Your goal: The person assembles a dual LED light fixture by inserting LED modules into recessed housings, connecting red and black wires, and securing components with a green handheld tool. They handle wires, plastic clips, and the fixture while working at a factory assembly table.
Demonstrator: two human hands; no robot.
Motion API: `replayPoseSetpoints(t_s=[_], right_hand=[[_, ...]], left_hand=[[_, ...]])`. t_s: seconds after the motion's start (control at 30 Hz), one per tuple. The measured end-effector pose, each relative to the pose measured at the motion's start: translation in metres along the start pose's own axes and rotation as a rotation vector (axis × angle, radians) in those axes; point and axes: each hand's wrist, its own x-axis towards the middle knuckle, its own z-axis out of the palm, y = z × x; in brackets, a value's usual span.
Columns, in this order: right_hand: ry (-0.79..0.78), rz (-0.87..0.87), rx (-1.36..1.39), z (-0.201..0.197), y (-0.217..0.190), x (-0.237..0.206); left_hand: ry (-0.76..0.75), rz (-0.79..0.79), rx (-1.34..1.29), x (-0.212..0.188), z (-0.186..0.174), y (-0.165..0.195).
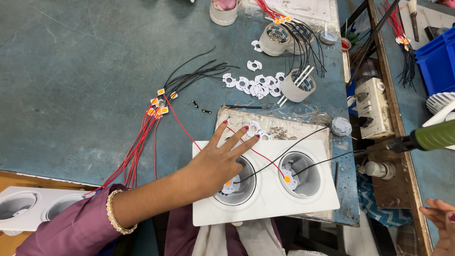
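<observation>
White twin-socket lamp housing (265, 189) lies under the left hand (215, 163), whose fingers spread flat, gripping nothing; each round well holds an orange-dotted chip. Beyond the fingertips sit white clips (253, 85) and tape rolls (298, 85) on the desk (85, 71). Right hand (441, 218) hangs loosely open far right.

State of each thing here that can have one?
Left hand: open, flat on the white twin-cup fixture.
Right hand: only partly in frame, grip unclear.
Left cup: LED chip inside, wired.
Right cup: LED chip inside, wired.
Tape roll: lying flat.
</observation>
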Motion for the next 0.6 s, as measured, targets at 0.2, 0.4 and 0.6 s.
replayPoseSetpoints(t_s=[0.2,0.4,0.6], right_hand=[[-0.035,-0.005,0.019,0.024,-0.032,0.008],[0.044,0.064,-0.062,0.125,-0.135,-0.019],[-0.429,0.247,-0.053,0.224,-0.175,-0.05]], left_hand=[[0.022,-0.01,-0.02,0.0,-0.001,0.001],[-0.074,-0.131,-0.187,-0.009,0.007,-0.002],[0.017,-0.213,0.024,0.017,0.05,-0.034]])
